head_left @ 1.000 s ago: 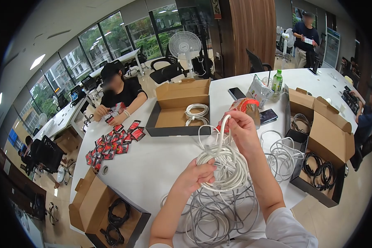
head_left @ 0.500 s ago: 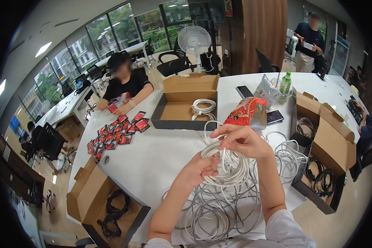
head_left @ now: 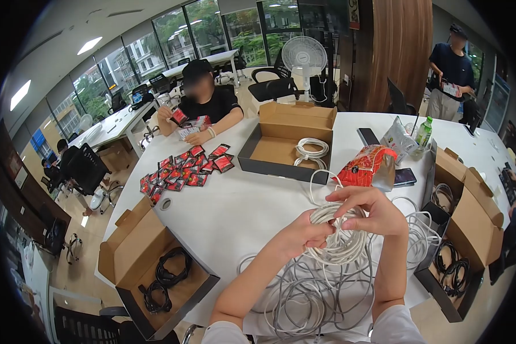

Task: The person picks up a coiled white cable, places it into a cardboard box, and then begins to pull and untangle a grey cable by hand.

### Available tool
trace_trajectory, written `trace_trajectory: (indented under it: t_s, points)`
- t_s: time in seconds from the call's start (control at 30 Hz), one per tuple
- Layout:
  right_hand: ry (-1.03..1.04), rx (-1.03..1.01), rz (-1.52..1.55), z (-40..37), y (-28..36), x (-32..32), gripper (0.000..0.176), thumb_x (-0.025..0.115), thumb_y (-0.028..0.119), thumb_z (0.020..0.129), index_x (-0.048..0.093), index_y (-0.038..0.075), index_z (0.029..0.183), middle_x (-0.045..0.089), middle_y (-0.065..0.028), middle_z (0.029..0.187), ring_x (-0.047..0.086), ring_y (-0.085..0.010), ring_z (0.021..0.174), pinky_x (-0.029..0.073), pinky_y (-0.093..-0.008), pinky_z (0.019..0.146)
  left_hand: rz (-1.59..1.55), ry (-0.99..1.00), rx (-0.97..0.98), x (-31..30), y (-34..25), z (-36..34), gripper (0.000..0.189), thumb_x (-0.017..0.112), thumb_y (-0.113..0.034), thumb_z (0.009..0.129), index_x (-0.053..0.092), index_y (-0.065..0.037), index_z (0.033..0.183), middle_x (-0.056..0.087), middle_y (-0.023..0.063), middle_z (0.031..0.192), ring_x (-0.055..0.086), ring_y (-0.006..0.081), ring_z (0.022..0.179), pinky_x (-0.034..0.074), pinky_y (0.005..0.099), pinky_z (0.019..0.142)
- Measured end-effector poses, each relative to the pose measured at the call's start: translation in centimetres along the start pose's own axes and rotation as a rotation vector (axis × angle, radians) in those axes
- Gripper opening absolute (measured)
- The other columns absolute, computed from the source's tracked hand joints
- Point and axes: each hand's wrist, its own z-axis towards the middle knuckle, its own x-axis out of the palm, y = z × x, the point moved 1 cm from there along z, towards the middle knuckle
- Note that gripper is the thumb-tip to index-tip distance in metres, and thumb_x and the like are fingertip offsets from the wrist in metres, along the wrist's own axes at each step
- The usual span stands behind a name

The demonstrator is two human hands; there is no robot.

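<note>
My left hand [head_left: 307,234] is closed around the side of a coil of white cable [head_left: 343,252], held above the table. Over the coil's top right side, my right hand [head_left: 375,211] has its thumb and fingers bent together at the strands. A loose loop of the white cable arches up behind the fingers. Beneath the coil lies a tangle of grey cables [head_left: 298,298], close to my body. More white cable [head_left: 421,235] lies loose to the right of my right wrist.
An open box [head_left: 281,169] at the back holds a white cable coil [head_left: 312,148]. Boxes at left [head_left: 203,286] and right [head_left: 450,307] hold black cables. Beyond the coil stand a red bag [head_left: 364,163], phones and a green bottle [head_left: 424,131]. A seated person handles red packets [head_left: 183,169]; another person stands at right.
The view has swung left, so the table sits farther right. My left thumb now presses over the coil, and my right fingers have curled closer to it. The seated person has raised a red packet.
</note>
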Motion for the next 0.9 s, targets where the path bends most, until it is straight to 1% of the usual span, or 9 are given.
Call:
trace_trajectory:
  t_s: [0.07,0.17,0.27,0.37,0.47,0.57,0.67,0.77,0.9]
  points:
    - [-0.016,0.023,-0.003,0.0,-0.1,0.3,0.018,0.08,0.009,0.075,0.072,0.007,0.091,0.063,-0.0131,0.118,0.06,-0.0201,0.107,0.048,-0.0319,0.086,-0.033,0.012,-0.015,-0.4,0.1,0.0,0.012,0.058,-0.012,0.08,0.054,-0.007,0.091,0.039,-0.0059,0.055,0.034,0.0048,0.044,0.037,0.025,0.053]
    - [-0.064,-0.039,0.009,0.4,-0.2,1.1,0.019,0.08,0.007,0.072,0.068,0.006,0.087,0.064,-0.0129,0.116,0.061,-0.0216,0.107,0.049,-0.0317,0.084,-0.143,0.01,-0.038,-0.8,0.0,-0.3,0.016,0.061,-0.017,0.083,0.049,-0.009,0.09,0.037,-0.0067,0.055,0.034,0.0048,0.044,0.039,0.0258,0.055]
    - [-0.098,-0.059,-0.142,0.8,-0.3,1.6,0.023,0.08,0.004,0.068,0.063,0.004,0.083,0.064,-0.0125,0.115,0.063,-0.0246,0.102,0.05,-0.0326,0.083,-0.079,0.021,-0.004,-0.8,-0.5,-0.5,0.011,0.059,-0.015,0.083,0.051,-0.009,0.089,0.038,-0.0066,0.055,0.035,0.0047,0.046,0.039,0.0254,0.056]
    - [-0.127,-0.074,-0.275,1.1,-0.2,2.0,0.032,0.078,0.001,0.065,0.058,0.002,0.091,0.064,-0.0131,0.114,0.064,-0.029,0.096,0.052,-0.0335,0.08,-0.007,0.0,0.03,-0.3,-1.2,-0.9,0.011,0.06,-0.015,0.085,0.052,-0.009,0.089,0.039,-0.0065,0.056,0.036,0.0045,0.046,0.039,0.0263,0.056]
    - [-0.191,-0.031,-0.337,1.1,0.2,2.8,0.044,0.077,0.001,0.065,0.054,0.003,0.103,0.064,-0.0138,0.111,0.065,-0.0313,0.093,0.053,-0.0358,0.076,0.074,-0.037,0.029,-0.6,-1.5,-1.0,0.017,0.064,-0.016,0.085,0.055,-0.006,0.095,0.043,-0.0058,0.058,0.038,0.004,0.048,0.037,0.0236,0.052]
    - [-0.188,-0.011,-0.565,1.2,1.3,3.4,0.053,0.076,0.0,0.064,0.051,0.003,0.11,0.062,-0.0153,0.112,0.064,-0.0333,0.093,0.053,-0.0384,0.073,0.308,-0.13,0.082,0.2,-1.9,-1.2,0.027,0.068,-0.019,0.085,0.058,-0.002,0.103,0.049,-0.0041,0.063,0.042,0.0035,0.051,0.033,0.0207,0.047]
    - [-0.26,-0.077,-0.695,1.7,0.5,4.3,0.057,0.076,0.0,0.062,0.05,0.002,0.112,0.06,-0.017,0.114,0.064,-0.0353,0.093,0.053,-0.0414,0.073,0.393,-0.192,0.173,0.3,-1.4,-0.8,0.031,0.069,-0.022,0.086,0.059,0.001,0.105,0.053,-0.0025,0.066,0.045,0.0033,0.053,0.03,0.0197,0.044]
    - [-0.293,-0.063,-0.763,2.0,0.8,4.8,0.059,0.075,-0.002,0.06,0.049,0.001,0.112,0.056,-0.0177,0.116,0.061,-0.0364,0.096,0.051,-0.0412,0.076,0.411,-0.243,0.16,0.1,-1.6,-0.8,0.032,0.07,-0.024,0.085,0.06,0.001,0.102,0.054,-0.0022,0.068,0.046,0.0034,0.054,0.031,0.0198,0.044]
    - [-0.376,-0.14,-0.771,2.2,1.2,5.0,0.061,0.076,-0.003,0.058,0.048,0.002,0.112,0.051,-0.0159,0.11,0.056,-0.0358,0.099,0.05,-0.041,0.077,0.346,-0.208,0.175,0.0,-2.1,-1.2,0.032,0.064,-0.03,0.09,0.059,0.001,0.099,0.049,-0.0036,0.06,0.04,0.0033,0.048,0.035,0.0213,0.047]
